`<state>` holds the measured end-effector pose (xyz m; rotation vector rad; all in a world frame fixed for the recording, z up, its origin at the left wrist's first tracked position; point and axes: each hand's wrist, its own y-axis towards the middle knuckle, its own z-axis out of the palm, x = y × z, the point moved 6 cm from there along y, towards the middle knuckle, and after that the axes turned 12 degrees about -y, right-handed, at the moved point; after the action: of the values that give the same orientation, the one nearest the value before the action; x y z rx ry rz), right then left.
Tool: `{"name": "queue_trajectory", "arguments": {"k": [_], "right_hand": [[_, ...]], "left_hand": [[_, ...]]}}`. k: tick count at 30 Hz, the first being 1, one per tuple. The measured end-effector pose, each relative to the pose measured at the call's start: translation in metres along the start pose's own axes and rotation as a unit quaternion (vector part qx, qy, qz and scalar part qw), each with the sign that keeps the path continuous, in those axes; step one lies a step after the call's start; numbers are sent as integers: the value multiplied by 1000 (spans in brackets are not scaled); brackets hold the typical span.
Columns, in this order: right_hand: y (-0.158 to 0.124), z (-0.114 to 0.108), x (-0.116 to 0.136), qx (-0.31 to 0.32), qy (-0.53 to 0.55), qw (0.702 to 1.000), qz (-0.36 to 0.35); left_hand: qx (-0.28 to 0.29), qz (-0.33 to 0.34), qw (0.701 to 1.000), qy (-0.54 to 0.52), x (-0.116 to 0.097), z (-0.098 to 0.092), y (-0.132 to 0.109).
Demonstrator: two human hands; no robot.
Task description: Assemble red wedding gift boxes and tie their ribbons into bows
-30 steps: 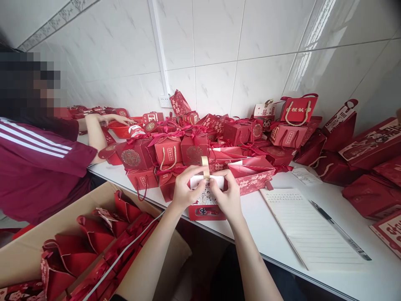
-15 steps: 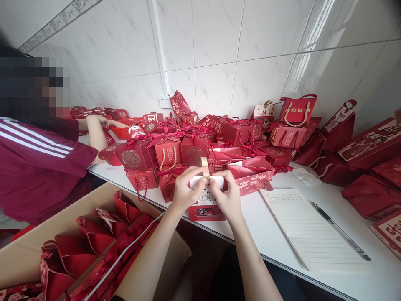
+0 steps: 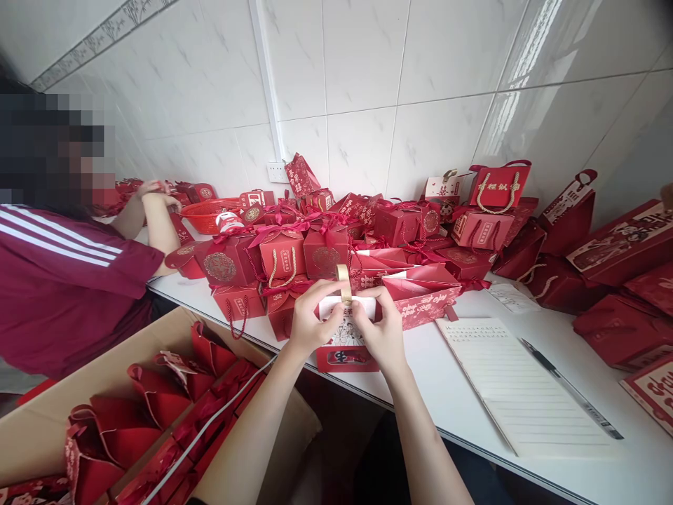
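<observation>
Both my hands grip a small white-and-red gift box point(image 3: 344, 344) at the front edge of the white table point(image 3: 604, 463). My left hand point(image 3: 310, 319) pinches the box's top left, fingers closed. My right hand point(image 3: 381, 330) pinches the top right, fingers closed. A gold handle loop point(image 3: 343, 275) stands up from the box top between my fingertips. Right behind the box lies a flattened red paper bag point(image 3: 423, 291).
Several red gift boxes and bags point(image 3: 326, 245) crowd the table back to the tiled wall. A lined notebook point(image 3: 518, 389) with a black pen point(image 3: 570, 389) lies to the right. A cardboard carton point(image 3: 131, 414) of red bags sits lower left. A person in a maroon shirt point(image 3: 68, 287) stands left.
My hands and the box stay put. The person at left has drawn a hand back from the red basket toward themselves.
</observation>
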<state>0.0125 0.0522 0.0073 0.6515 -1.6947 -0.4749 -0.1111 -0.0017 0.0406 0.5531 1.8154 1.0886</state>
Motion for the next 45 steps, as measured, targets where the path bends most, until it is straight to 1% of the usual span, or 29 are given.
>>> {"name": "queue_trajectory", "arguments": {"k": [15,34,39,45], "right_hand": [[1,-1,2,-6,-1,1000,-13],[1,0,0,-7,-12,1000,4],[2,0,0,-16,-11,1000,7],[3,-1,1,-18,-14,1000,5]], "left_hand": [[-4,-6,1000,3,0,0,1],[-15,-41,999,-10,3,-1,2],[-4,-48,999,-20,3,0,3],[-4,-45,999,-26,3,-1,1]]}}
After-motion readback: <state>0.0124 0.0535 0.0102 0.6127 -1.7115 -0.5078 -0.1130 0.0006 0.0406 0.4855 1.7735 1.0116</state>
